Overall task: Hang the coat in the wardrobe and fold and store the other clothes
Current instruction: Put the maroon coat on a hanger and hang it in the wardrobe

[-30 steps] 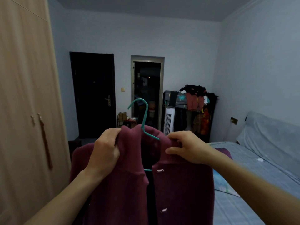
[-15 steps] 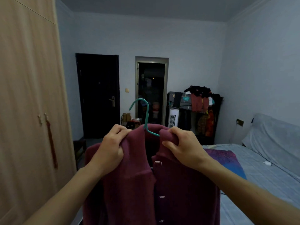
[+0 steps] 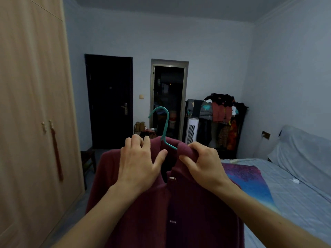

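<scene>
A maroon coat hangs in front of me on a teal hanger, whose hook sticks up above the collar. My left hand lies over the coat's left shoulder with fingers spread and nearly straight, thumb at the collar opening. My right hand grips the right side of the collar, fingers curled round the fabric. The wooden wardrobe stands at the left with both doors closed.
A bed with a grey-blue sheet and a purple-blue cloth fills the right side. At the back wall are a dark door, an open doorway, a white tower fan and a rack heaped with clothes. A dark stool stands beside the wardrobe.
My left hand has let go of its curled grip and now lies spread over the coat's shoulder. The view has turned left, bringing more of the wardrobe in.
</scene>
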`<state>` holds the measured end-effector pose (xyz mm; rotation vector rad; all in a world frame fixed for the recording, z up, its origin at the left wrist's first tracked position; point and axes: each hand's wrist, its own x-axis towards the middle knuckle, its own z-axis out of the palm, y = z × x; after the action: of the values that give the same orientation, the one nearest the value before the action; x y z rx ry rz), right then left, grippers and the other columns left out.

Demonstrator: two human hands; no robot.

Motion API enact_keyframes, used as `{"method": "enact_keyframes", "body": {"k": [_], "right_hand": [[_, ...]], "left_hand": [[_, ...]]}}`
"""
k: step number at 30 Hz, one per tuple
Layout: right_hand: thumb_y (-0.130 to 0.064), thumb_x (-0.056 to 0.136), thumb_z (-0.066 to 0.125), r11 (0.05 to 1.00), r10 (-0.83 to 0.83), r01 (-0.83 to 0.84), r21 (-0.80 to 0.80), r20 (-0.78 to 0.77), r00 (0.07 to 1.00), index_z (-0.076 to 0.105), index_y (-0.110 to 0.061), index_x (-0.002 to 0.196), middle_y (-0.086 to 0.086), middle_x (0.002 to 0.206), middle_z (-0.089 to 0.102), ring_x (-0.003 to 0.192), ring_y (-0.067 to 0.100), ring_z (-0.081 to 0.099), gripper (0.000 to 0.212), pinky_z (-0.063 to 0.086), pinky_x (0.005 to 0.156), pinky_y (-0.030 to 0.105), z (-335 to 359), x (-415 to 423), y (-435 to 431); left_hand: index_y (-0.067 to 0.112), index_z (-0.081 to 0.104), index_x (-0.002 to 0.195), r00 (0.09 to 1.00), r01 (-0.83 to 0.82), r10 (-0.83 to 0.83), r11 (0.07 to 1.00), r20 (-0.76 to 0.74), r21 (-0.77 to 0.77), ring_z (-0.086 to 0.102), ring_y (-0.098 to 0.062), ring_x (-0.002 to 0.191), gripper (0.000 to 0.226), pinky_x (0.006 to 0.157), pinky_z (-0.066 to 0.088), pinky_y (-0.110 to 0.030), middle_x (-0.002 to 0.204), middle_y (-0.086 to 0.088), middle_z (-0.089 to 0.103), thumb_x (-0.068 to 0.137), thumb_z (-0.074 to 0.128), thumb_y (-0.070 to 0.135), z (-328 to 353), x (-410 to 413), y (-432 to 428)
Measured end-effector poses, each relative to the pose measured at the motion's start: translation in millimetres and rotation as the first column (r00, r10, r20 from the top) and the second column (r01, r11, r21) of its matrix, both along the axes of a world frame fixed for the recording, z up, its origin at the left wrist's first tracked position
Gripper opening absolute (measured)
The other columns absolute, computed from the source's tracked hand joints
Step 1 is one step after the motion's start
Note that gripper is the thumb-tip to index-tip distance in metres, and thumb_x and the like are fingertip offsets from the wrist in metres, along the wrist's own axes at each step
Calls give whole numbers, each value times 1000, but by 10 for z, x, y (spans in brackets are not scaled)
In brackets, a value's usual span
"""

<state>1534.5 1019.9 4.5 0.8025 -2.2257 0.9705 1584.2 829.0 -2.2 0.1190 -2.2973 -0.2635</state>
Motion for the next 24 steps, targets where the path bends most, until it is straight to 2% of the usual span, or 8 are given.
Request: {"method": "enact_keyframes", "body": {"k": [3, 5, 9, 11, 14, 17, 20, 24], "right_hand": [[-25, 87, 73, 999, -6, 5, -41, -14, 1000, 67, -17, 96, -12, 76, 63, 68, 3, 61, 14, 50, 61, 16, -20, 3, -21], [-24, 85, 74, 999, -15, 13, -47, -34, 999, 67, -16, 98, -10, 77, 64, 68, 4, 61, 16, 49, 62, 17, -31, 0, -68], [-22, 84, 74, 999, -32, 28, -40, -88, 996, 68, -14, 100, -5, 83, 67, 71, 8, 60, 19, 52, 68, 26, -84, -32, -200], [-22, 85, 73, 999, -34, 31, -38, -100, 994, 68, -14, 103, -2, 90, 69, 78, 11, 62, 20, 54, 74, 32, -135, -60, -259], [-19, 86, 71, 999, -29, 25, -35, -103, 994, 65, -17, 115, -2, 104, 69, 93, 13, 65, 30, 54, 86, 36, -218, -49, -334], [-17, 88, 70, 998, -10, 4, -69, -85, 996, 53, -21, 112, -3, 98, 68, 87, 12, 66, 30, 56, 76, 30, -299, 18, -378], [-15, 91, 67, 995, 32, -36, -88, -45, 998, 33, -29, 105, -4, 92, 65, 77, 11, 65, 39, 51, 61, 22, -383, 103, -422], [-12, 91, 63, 996, 60, -62, -63, -21, 998, 35, -29, 108, -4, 94, 61, 76, 6, 57, 37, 38, 58, 5, -486, 187, -472]], "left_hand": [[5, 32, 150, 997, 42, -48, 992, 53, 120, 38, -19, 116, 95, 103, 40, -35, 126, -6, 39, 87, 17, 75, 2, -2, 116], [3, 21, 153, 988, 106, -134, 953, 81, 283, 35, -22, 128, 99, 111, 35, -34, 135, -8, 31, 86, 29, 75, 11, -21, 184], [3, 21, 152, 973, 109, -203, 816, 106, 567, 37, -27, 135, 103, 110, 33, -27, 144, -11, 24, 81, 59, 68, 145, -78, 289], [5, 33, 145, 973, 90, -206, 745, 100, 662, 43, -24, 127, 94, 94, 33, -18, 143, -13, 28, 79, 69, 60, 200, -90, 332], [7, 40, 137, 975, 88, -209, 663, 71, 743, 42, -11, 100, 89, 75, 35, -9, 137, -12, 34, 74, 77, 56, 206, -126, 382], [8, 45, 131, 982, 61, -180, 600, 60, 798, 38, -3, 77, 78, 53, 31, -7, 132, -12, 37, 73, 81, 45, 190, -191, 387], [8, 46, 128, 982, 30, -169, 567, 81, 823, 33, 0, 71, 72, 49, 32, -9, 129, -12, 38, 73, 83, 35, 166, -230, 392], [8, 48, 126, 990, 27, -131, 548, 53, 836, 39, -7, 78, 73, 59, 35, -12, 130, -12, 39, 68, 88, 28, 57, -307, 405]]}}
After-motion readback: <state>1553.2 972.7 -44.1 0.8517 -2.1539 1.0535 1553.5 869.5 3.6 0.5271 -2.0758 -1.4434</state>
